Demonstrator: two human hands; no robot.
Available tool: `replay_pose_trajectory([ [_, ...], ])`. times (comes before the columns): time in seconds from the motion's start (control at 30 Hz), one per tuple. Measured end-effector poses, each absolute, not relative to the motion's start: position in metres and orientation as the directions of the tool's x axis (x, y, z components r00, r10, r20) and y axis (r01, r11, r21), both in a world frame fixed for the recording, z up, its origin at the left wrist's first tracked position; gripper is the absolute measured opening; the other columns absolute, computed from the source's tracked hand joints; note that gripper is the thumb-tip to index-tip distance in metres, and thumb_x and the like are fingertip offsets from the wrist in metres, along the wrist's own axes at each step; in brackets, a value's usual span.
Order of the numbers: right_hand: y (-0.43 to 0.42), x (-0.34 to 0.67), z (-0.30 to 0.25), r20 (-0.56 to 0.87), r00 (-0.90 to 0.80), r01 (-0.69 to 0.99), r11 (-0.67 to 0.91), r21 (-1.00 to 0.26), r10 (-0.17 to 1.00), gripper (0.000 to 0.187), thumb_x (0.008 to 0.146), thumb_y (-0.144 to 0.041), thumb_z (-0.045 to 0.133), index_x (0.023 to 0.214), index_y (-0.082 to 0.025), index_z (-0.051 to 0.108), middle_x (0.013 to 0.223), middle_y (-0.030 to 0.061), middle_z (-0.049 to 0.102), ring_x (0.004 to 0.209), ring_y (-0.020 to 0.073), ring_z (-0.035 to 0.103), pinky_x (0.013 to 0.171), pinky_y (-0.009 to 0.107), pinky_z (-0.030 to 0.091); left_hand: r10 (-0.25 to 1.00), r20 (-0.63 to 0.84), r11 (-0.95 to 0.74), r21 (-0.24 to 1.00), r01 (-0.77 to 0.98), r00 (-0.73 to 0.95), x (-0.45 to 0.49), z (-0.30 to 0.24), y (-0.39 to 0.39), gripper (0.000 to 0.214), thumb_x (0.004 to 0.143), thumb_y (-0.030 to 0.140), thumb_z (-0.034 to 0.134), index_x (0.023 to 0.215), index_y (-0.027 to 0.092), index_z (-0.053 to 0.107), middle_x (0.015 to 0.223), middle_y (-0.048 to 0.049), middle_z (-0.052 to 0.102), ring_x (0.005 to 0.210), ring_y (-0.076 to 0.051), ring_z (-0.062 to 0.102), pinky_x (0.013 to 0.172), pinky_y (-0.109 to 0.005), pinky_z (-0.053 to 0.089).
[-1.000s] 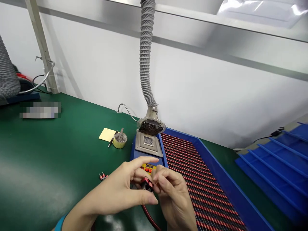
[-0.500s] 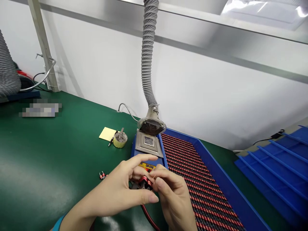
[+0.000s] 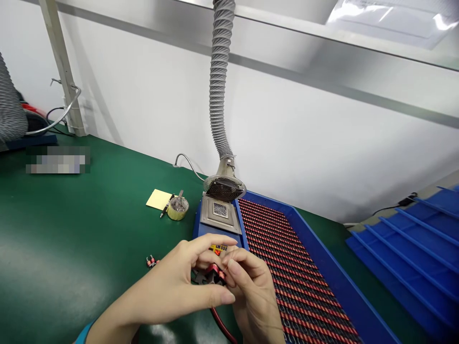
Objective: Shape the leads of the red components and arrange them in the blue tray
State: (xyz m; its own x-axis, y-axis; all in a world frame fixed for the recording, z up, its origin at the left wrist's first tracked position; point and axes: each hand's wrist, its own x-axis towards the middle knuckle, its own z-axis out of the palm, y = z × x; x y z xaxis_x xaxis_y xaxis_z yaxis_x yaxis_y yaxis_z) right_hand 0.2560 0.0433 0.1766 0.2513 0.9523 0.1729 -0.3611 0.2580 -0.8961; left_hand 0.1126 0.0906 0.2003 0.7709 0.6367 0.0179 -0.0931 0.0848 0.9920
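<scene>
My left hand (image 3: 175, 282) is curled around a small red-wound coil (image 3: 216, 271) with a dark body, its thumb below and its fingers above. My right hand (image 3: 253, 284) is closed in a pinch beside the coil, on what looks like a thin copper-coloured wire from it. The fingers partly hide the coil. Just beyond both hands stands a blue heated unit (image 3: 220, 210) with a metal top and a small silvery square opening. Another small red and dark coil (image 3: 152, 261) lies on the green bench left of my left hand.
A blue tray (image 3: 344, 286) at right holds many rows of red and black coils. A ribbed duct (image 3: 219, 86) hangs over the heated unit. A small round tub (image 3: 178, 209), a pen (image 3: 167, 206) and yellow paper (image 3: 157, 198) lie left. Blue ribbed panels (image 3: 412, 248) are far right.
The right hand has shifted slightly left and its pinch tilts a little differently at the coil. The left hand keeps its hold. The whole view has moved slightly.
</scene>
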Motion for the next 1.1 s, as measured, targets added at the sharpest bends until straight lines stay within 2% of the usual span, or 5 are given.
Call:
replay_pose_trajectory([
  [0.17,0.044,0.256,0.174,0.198,0.28,-0.309,0.284,-0.908,0.939,0.018,0.069,-0.033,0.08,0.06,-0.02,0.072,0.051,-0.0013,0.056,0.049,0.0111,0.052,0.048,0.021,0.047,0.642,0.01,0.07,0.995,-0.072,0.767,0.112,0.2,0.091,0.063,0.076,0.01,0.067,0.132,0.031,0.05,0.095,0.0011,0.07,0.093,-0.018,0.064,0.083,-0.027,0.048],
  [0.5,0.042,0.253,0.175,0.187,0.282,-0.378,0.289,-0.879,0.941,0.018,0.071,-0.03,0.078,0.059,-0.02,0.07,0.051,-0.003,0.052,0.046,0.0086,0.044,0.043,0.019,0.039,0.635,0.064,0.082,0.985,-0.15,0.77,0.113,0.201,0.09,0.058,0.077,0.009,0.067,0.128,0.033,0.053,0.094,0.0039,0.069,0.093,-0.014,0.063,0.085,-0.024,0.047],
  [0.73,0.041,0.251,0.174,0.192,0.295,-0.399,0.303,-0.865,0.936,0.014,0.072,-0.03,0.078,0.063,-0.021,0.072,0.053,-0.0031,0.051,0.048,0.0084,0.045,0.046,0.019,0.041,0.641,0.083,0.047,0.988,-0.147,0.763,0.116,0.201,0.09,0.052,0.078,0.01,0.064,0.125,0.03,0.054,0.093,0.0034,0.066,0.092,-0.015,0.061,0.087,-0.027,0.045],
  [0.93,0.04,0.252,0.165,0.413,0.397,-0.094,0.484,-0.87,0.82,0.01,0.081,-0.027,0.07,0.072,-0.023,0.072,0.06,-0.0023,0.061,0.061,0.0101,0.055,0.063,0.019,0.049,0.641,0.104,0.008,0.99,-0.142,0.76,0.116,0.198,0.089,0.031,0.091,0.02,0.05,0.121,0.027,0.053,0.086,0.0033,0.057,0.079,-0.012,0.051,0.07,-0.023,0.04],
  [1.1,0.039,0.253,0.162,0.494,0.4,0.059,0.516,-0.854,0.772,0.008,0.084,-0.023,0.067,0.078,-0.024,0.071,0.063,-0.0034,0.061,0.061,0.0091,0.053,0.061,0.018,0.048,0.718,0.15,-0.136,0.988,-0.074,0.68,0.118,0.202,0.089,0.008,0.092,0.025,0.051,0.09,0.022,0.058,0.084,0.0048,0.058,0.079,-0.011,0.049,0.07,-0.021,0.038],
])
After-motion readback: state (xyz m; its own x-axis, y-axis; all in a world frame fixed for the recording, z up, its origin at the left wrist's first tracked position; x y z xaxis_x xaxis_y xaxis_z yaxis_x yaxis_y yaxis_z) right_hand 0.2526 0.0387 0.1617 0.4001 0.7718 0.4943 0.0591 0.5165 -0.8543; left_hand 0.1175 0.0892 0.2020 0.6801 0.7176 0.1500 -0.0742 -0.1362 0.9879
